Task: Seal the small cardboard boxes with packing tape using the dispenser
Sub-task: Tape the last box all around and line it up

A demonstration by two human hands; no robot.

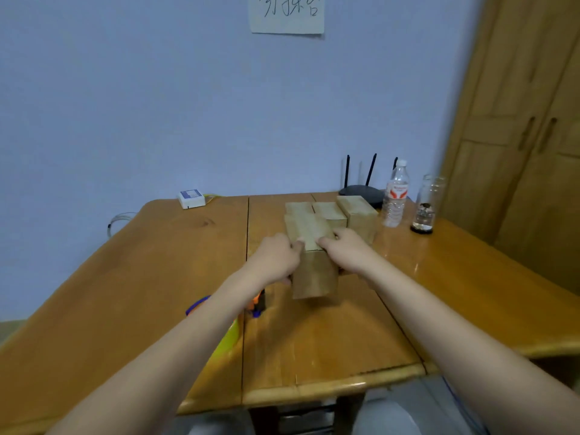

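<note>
Both hands met mid-frame: the left hand and right hand clasped the cardboard box from either side, thumbs pressing its top flaps, forearms outstretched. Partly hidden under the left forearm lay the tape dispenser.
</note>
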